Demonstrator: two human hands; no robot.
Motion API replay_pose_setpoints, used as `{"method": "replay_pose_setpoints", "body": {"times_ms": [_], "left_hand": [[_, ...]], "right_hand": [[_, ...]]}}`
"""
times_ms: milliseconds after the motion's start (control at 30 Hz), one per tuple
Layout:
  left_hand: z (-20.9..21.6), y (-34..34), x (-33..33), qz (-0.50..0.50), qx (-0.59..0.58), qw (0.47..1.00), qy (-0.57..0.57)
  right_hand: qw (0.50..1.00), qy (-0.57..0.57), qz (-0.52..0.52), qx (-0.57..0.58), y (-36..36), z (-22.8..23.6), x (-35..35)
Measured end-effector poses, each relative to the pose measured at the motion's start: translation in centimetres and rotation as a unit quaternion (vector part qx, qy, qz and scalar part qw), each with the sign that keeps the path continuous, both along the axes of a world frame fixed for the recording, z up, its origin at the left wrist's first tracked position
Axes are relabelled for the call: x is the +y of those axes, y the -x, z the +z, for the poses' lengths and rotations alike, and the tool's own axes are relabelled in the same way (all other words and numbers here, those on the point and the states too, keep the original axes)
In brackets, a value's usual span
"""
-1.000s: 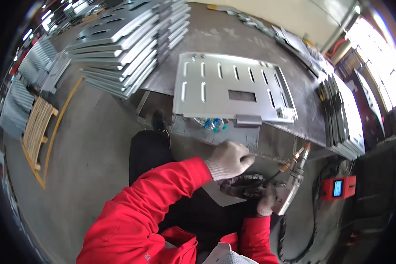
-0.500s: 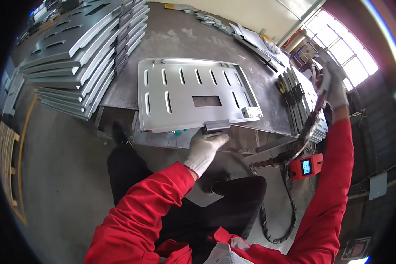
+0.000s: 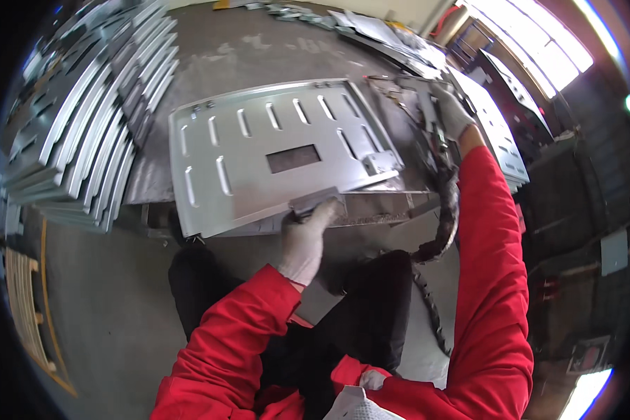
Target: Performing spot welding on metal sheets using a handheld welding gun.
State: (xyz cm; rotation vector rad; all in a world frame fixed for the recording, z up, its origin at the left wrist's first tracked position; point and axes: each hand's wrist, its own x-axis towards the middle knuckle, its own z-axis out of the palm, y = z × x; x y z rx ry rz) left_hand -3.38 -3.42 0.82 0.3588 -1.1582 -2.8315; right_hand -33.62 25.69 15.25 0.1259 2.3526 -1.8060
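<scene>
A slotted silver sheet-metal panel (image 3: pixel 248 150) with a rectangular cut-out lies flat on the table, its near edge overhanging the front. My gloved left hand (image 3: pixel 305 241) is closed at that edge on a dark grey metal bracket (image 3: pixel 313 201), its thumb along the bracket's front. A small silver block (image 3: pixel 379 163) sits at the panel's right corner. Right of the panel, my gloved right hand (image 3: pixel 455 115) grips a welding gun (image 3: pixel 429 105), partly blurred, held apart from the panel. A thick wrapped cable (image 3: pixel 446 210) hangs from the gun past the table edge.
A tall stack of bent metal panels (image 3: pixel 84 133) stands on the left. Further panels (image 3: pixel 493 136) are stacked on the right, behind my right arm. Scrap sheets (image 3: pixel 385 35) lie along the back of the dark table (image 3: pixel 259 56). A wooden pallet (image 3: pixel 22 301) is on the floor at left.
My right hand has brought the welding gun down and left, closer to the panel. The view has shifted and the panel appears more tilted. My left hand keeps its hold.
</scene>
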Motion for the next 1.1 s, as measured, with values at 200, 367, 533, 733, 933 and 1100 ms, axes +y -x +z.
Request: {"method": "replay_pose_setpoints", "body": {"times_ms": [200, 367, 533, 733, 933, 1100], "left_hand": [[-0.9, 0.4, -0.1, 0.042, 0.061, 0.996, 0.041], [3.6, -3.3, -3.5, 0.057, 0.1, 0.95, 0.291], [13.7, -8.3, -6.5, 0.101, 0.276, 0.94, 0.172], [28.1, -16.1, -3.5, -0.036, 0.178, 0.951, 0.251], [33.6, -19.7, 7.2, -0.266, 0.133, 0.875, 0.382], [33.6, -17.9, 14.9, -0.535, 0.196, 0.802, 0.179]], "right_hand": [[0.808, -0.51, -0.09, 0.283, -13.6, 0.6, -2.6], [0.951, -0.205, -0.02, 0.231, -35.8, -4.9, 0.0], [0.993, -0.11, -0.016, 0.033, -54.1, -14.4, 0.9], [0.958, -0.055, -0.084, 0.269, -57.9, -9.0, 1.2], [0.923, 0.196, 0.08, 0.322, -59.5, -3.2, 1.2], [0.868, 0.39, -0.223, 0.214, -60.6, -10.1, 2.1]]}}
